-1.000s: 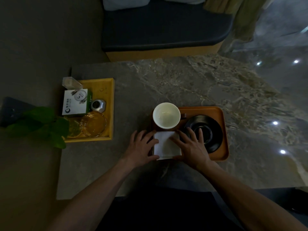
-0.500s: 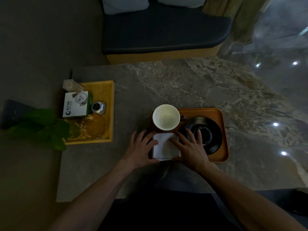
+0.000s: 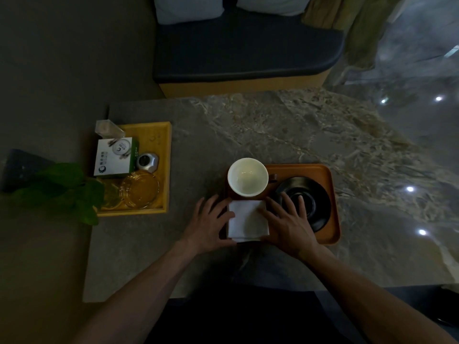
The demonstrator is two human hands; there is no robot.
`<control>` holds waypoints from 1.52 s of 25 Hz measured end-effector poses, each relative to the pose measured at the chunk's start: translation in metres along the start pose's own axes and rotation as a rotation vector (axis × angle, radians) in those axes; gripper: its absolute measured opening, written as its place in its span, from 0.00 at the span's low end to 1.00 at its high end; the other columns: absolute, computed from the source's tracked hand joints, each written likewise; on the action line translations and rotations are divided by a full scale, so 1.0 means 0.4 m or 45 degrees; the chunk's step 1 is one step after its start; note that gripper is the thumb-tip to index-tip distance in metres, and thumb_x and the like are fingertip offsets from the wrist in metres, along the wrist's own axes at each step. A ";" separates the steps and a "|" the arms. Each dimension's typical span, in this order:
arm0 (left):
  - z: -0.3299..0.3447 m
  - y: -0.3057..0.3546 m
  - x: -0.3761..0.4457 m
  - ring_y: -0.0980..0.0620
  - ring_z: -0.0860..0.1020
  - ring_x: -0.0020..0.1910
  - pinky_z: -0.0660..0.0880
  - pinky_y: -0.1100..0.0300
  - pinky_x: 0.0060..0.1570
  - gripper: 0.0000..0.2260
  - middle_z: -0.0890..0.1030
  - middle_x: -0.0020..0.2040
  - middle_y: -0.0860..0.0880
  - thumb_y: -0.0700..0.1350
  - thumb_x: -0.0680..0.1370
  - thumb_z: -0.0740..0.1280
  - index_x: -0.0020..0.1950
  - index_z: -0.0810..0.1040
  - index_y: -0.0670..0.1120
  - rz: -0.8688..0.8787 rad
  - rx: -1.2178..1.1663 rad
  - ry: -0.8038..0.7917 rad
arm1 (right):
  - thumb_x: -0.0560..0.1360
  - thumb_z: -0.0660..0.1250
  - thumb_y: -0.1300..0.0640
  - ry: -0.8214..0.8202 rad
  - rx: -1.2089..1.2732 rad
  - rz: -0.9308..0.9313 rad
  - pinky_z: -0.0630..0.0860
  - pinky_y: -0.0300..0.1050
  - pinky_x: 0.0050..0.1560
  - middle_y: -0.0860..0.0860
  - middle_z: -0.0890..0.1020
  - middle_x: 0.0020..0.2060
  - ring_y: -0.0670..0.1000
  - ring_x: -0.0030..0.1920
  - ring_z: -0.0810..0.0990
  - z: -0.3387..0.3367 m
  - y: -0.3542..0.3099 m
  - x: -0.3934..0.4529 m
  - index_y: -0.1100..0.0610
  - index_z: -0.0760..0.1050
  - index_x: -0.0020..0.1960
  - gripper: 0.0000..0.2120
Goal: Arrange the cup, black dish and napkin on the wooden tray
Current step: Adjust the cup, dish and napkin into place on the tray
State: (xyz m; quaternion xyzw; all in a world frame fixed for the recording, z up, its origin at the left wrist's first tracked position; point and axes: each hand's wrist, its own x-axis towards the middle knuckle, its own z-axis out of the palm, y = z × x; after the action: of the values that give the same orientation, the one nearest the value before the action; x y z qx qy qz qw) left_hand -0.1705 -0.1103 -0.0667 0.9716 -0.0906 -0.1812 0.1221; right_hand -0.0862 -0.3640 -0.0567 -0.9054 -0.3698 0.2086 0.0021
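Note:
A brown wooden tray (image 3: 330,214) lies on the marble table. An empty white cup (image 3: 248,176) stands upright at the tray's far left corner. The round black dish (image 3: 315,202) fills the tray's right half. A folded white napkin (image 3: 247,220) lies flat on the tray's near left part, just in front of the cup. My left hand (image 3: 207,223) rests flat with spread fingers touching the napkin's left edge. Along the napkin's right edge lies my right hand (image 3: 289,223), fingers spread, its fingertips over the dish's rim.
A yellow tray (image 3: 164,145) at the table's left holds a white and green box (image 3: 115,157), a silver lidded jar (image 3: 147,162), a clear holder and a glass ashtray (image 3: 139,188). Green leaves (image 3: 62,189) hang at the left edge. A dark cushioned bench (image 3: 246,45) stands beyond the table.
Both hands stay flat at the napkin's two sides with only slight shifts. The cup, dish and tray have not moved.

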 end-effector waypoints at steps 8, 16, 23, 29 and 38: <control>-0.010 0.000 0.002 0.42 0.51 0.77 0.48 0.37 0.74 0.35 0.60 0.77 0.47 0.70 0.69 0.64 0.71 0.65 0.54 0.001 0.016 -0.029 | 0.71 0.63 0.32 -0.038 0.010 -0.038 0.35 0.73 0.71 0.48 0.55 0.79 0.63 0.77 0.41 -0.018 0.015 0.005 0.42 0.53 0.77 0.39; -0.012 -0.001 0.003 0.42 0.53 0.76 0.46 0.38 0.74 0.34 0.60 0.77 0.47 0.69 0.70 0.64 0.72 0.65 0.54 -0.001 0.017 -0.014 | 0.71 0.64 0.33 -0.027 0.013 -0.019 0.37 0.74 0.71 0.50 0.57 0.78 0.64 0.77 0.44 -0.009 0.003 0.004 0.44 0.52 0.77 0.40; -0.008 -0.003 0.005 0.42 0.53 0.76 0.48 0.37 0.74 0.34 0.60 0.77 0.48 0.69 0.70 0.64 0.71 0.64 0.55 -0.019 0.013 -0.011 | 0.71 0.63 0.32 -0.023 -0.005 -0.015 0.34 0.72 0.70 0.50 0.57 0.78 0.64 0.77 0.44 -0.004 0.003 0.008 0.43 0.50 0.77 0.41; -0.006 -0.002 0.004 0.43 0.53 0.76 0.46 0.38 0.74 0.34 0.59 0.78 0.48 0.69 0.70 0.64 0.72 0.64 0.55 -0.033 0.028 -0.011 | 0.72 0.64 0.34 -0.026 -0.008 -0.006 0.33 0.72 0.69 0.50 0.56 0.78 0.64 0.77 0.43 -0.002 0.002 0.006 0.44 0.50 0.78 0.40; 0.002 -0.004 0.007 0.43 0.52 0.76 0.46 0.38 0.73 0.35 0.57 0.78 0.49 0.70 0.70 0.63 0.73 0.62 0.56 -0.057 0.025 -0.047 | 0.73 0.63 0.35 -0.036 -0.027 0.024 0.32 0.71 0.69 0.50 0.53 0.79 0.63 0.77 0.41 -0.002 -0.005 0.003 0.44 0.49 0.78 0.40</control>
State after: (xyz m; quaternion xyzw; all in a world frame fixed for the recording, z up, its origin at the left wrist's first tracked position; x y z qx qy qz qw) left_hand -0.1681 -0.1096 -0.0687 0.9710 -0.0729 -0.2011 0.1067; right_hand -0.0863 -0.3617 -0.0562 -0.9058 -0.3633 0.2173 -0.0147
